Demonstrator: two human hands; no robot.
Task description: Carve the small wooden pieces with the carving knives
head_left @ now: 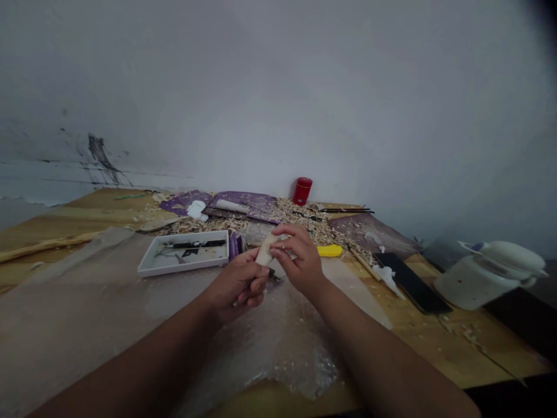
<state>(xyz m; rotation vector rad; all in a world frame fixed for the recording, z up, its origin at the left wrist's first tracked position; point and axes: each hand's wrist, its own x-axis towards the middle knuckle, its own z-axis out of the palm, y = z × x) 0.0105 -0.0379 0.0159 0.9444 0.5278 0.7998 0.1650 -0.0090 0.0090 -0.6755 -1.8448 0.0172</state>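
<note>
My left hand point(241, 284) grips a small, pale, rounded piece of wood point(265, 251) by its lower part, fingers curled around it and thumb on its face. From the other side, my right hand point(300, 255) has bent fingers and thumb closed at the upper part of the piece. Whether anything tiny sits between those fingertips is too small to tell. Just beneath the hands, a small dark tool point(275, 275) lies partly hidden over the clear plastic sheet point(165, 307). Behind my right hand shows a yellow handle point(329, 251).
Left of the hands is a white tray point(148, 267) with a black pen-like knife point(202, 244) and blades. Wood shavings point(304, 217) heap at the back, near a red canister point(302, 191). On the right are a black phone point(413, 283) and a white lidded pot point(472, 284).
</note>
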